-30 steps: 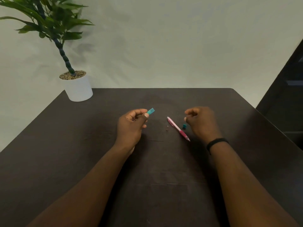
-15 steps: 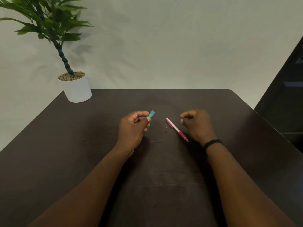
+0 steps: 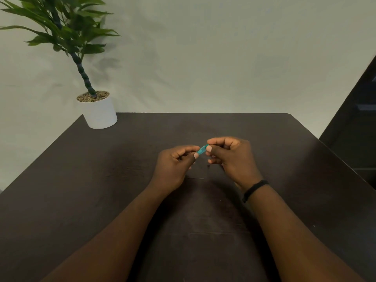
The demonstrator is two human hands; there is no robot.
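A small teal plastic piece (image 3: 202, 150) is held just above the middle of the dark table (image 3: 97, 180). My left hand (image 3: 175, 167) pinches its near end between thumb and forefinger. My right hand (image 3: 232, 157), with a black band on its wrist, pinches the far end with its fingers curled. The two hands meet at the piece. The pink pen seen earlier is out of sight, where my right hand now is. A thin dark sliver (image 3: 195, 178) lies on the table just below the hands.
A white pot with a green plant (image 3: 100, 113) stands at the table's far left corner, against a pale wall. Dark furniture (image 3: 358, 139) stands beyond the table's right edge.
My right hand closed over the small teal bit beside the pen, then moved left to meet the teal piece in my left hand. The pen is no longer visible.
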